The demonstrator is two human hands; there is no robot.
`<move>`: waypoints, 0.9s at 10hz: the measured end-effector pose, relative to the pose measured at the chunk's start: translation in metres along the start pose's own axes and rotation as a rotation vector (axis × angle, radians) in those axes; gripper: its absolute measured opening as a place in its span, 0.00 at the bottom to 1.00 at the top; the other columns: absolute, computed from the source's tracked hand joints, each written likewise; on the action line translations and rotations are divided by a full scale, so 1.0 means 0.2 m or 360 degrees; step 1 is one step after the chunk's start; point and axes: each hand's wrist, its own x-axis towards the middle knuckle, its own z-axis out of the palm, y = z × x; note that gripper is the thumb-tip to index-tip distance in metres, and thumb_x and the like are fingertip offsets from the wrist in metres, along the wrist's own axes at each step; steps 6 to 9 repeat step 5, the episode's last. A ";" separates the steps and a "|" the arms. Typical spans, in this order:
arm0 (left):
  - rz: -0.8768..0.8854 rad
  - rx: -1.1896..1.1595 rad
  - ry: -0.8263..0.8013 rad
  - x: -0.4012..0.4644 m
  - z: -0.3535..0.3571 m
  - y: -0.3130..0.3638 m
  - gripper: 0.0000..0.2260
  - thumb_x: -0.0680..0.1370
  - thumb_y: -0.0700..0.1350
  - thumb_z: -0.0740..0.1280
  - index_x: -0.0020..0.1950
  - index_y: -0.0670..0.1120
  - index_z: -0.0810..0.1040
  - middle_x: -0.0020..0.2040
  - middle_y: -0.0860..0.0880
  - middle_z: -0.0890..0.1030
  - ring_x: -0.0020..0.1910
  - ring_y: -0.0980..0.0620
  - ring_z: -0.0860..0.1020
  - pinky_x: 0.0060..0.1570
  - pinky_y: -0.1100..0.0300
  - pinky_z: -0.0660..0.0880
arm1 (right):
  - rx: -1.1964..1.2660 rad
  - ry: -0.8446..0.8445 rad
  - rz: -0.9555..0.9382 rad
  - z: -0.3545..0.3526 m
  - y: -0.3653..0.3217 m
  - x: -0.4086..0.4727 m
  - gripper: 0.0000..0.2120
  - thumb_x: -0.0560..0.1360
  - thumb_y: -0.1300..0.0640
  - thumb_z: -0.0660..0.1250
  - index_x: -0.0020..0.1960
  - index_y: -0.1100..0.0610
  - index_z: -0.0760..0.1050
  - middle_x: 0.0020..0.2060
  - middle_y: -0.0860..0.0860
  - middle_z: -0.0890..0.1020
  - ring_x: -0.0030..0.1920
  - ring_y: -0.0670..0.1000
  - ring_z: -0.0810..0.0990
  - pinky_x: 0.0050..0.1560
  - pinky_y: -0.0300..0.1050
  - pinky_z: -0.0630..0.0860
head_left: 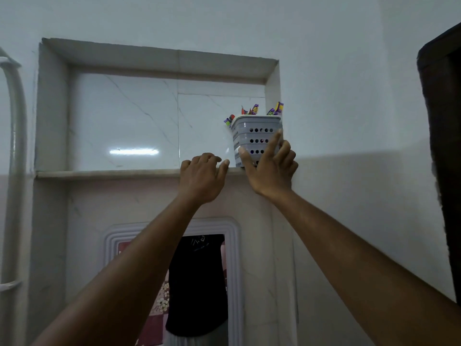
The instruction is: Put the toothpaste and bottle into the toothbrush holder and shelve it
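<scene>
A grey perforated toothbrush holder (254, 136) stands upright on the ledge of a wall niche (112, 174), at its right end against the side wall. Colourful toothbrush heads (255, 109) stick out of its top; the toothpaste and bottle are not visible. My right hand (270, 171) is spread against the holder's front, thumb and index finger touching it. My left hand (203, 177) rests on the ledge edge just left of the holder, fingers curled over the edge, holding nothing.
The niche is tiled in white marble and bare to the left of the holder. A white pipe (15, 146) runs down the far left. Below hangs a framed mirror (172, 231) reflecting a dark shirt. A dark door frame (441, 146) stands at right.
</scene>
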 end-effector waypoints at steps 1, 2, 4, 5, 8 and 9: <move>0.0001 -0.0016 -0.0004 -0.01 0.00 0.00 0.26 0.88 0.63 0.50 0.72 0.51 0.79 0.74 0.51 0.79 0.74 0.45 0.76 0.70 0.44 0.65 | -0.0222 -0.0207 -0.0025 0.04 0.02 -0.04 0.48 0.84 0.26 0.46 0.89 0.55 0.32 0.82 0.63 0.55 0.75 0.64 0.61 0.74 0.62 0.61; -0.0004 -0.0062 -0.0046 -0.03 -0.02 -0.01 0.25 0.88 0.62 0.51 0.73 0.51 0.79 0.74 0.50 0.79 0.74 0.44 0.76 0.71 0.45 0.65 | -0.0185 -0.0237 0.0020 0.04 0.02 -0.08 0.46 0.85 0.28 0.49 0.90 0.54 0.35 0.80 0.64 0.57 0.74 0.65 0.62 0.73 0.62 0.62; -0.0017 -0.0348 -0.0038 -0.13 -0.10 -0.02 0.22 0.87 0.58 0.57 0.76 0.51 0.76 0.75 0.47 0.79 0.74 0.42 0.75 0.76 0.46 0.62 | 0.0443 0.0137 0.0010 -0.06 0.08 -0.18 0.32 0.84 0.39 0.66 0.79 0.58 0.71 0.69 0.59 0.74 0.69 0.62 0.74 0.68 0.62 0.75; -0.0030 -0.0463 0.0052 -0.18 -0.16 0.02 0.21 0.87 0.58 0.58 0.76 0.51 0.76 0.74 0.47 0.80 0.73 0.43 0.76 0.76 0.43 0.68 | 0.0712 0.0156 -0.0004 -0.13 0.08 -0.20 0.25 0.84 0.41 0.67 0.72 0.58 0.78 0.65 0.56 0.80 0.66 0.58 0.79 0.65 0.59 0.80; -0.0030 -0.0463 0.0052 -0.18 -0.16 0.02 0.21 0.87 0.58 0.58 0.76 0.51 0.76 0.74 0.47 0.80 0.73 0.43 0.76 0.76 0.43 0.68 | 0.0712 0.0156 -0.0004 -0.13 0.08 -0.20 0.25 0.84 0.41 0.67 0.72 0.58 0.78 0.65 0.56 0.80 0.66 0.58 0.79 0.65 0.59 0.80; -0.0030 -0.0463 0.0052 -0.18 -0.16 0.02 0.21 0.87 0.58 0.58 0.76 0.51 0.76 0.74 0.47 0.80 0.73 0.43 0.76 0.76 0.43 0.68 | 0.0712 0.0156 -0.0004 -0.13 0.08 -0.20 0.25 0.84 0.41 0.67 0.72 0.58 0.78 0.65 0.56 0.80 0.66 0.58 0.79 0.65 0.59 0.80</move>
